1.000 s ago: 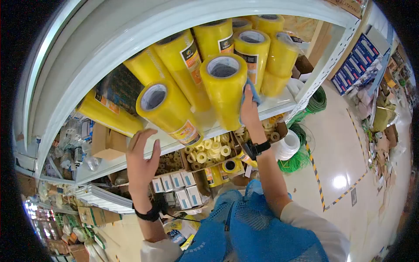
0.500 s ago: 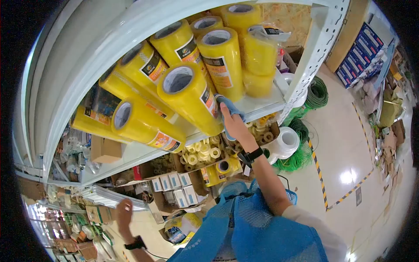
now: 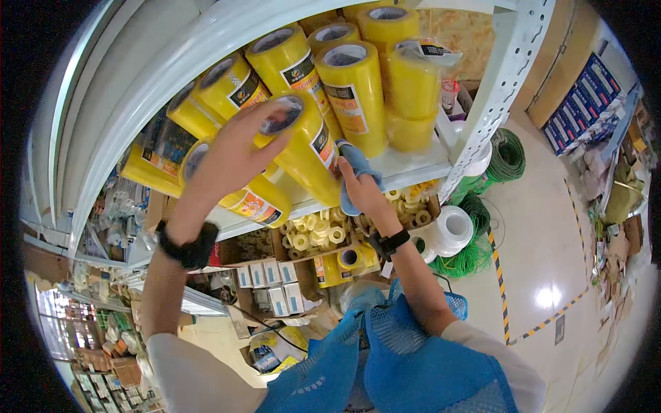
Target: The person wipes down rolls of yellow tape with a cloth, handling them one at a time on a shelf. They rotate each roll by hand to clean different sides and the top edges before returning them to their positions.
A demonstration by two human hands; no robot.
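In the head view, a tall yellow stack of packing tape (image 3: 306, 155) leans at the front of the shelf. My left hand (image 3: 237, 148) is at its top end, fingers over the rim by the grey core and thumb across the yellow side. A blue cloth (image 3: 359, 172) is bunched in my right hand (image 3: 365, 196), which presses against the label side, low on the same stack. Another yellow tape stack (image 3: 258, 199) lies tilted behind my left forearm, partly hidden. More upright tape stacks (image 3: 352, 103) stand close behind.
A white shelf upright (image 3: 492, 110) rises at the right. Below are a box of small tape rolls (image 3: 313, 230) and small white boxes (image 3: 272, 275). Green wire coils (image 3: 506, 150) and a white spool (image 3: 454, 227) sit on the floor at right.
My left hand has risen from low at the left to the top of the front tape stack. My right hand stays with the cloth at the stack's lower side.
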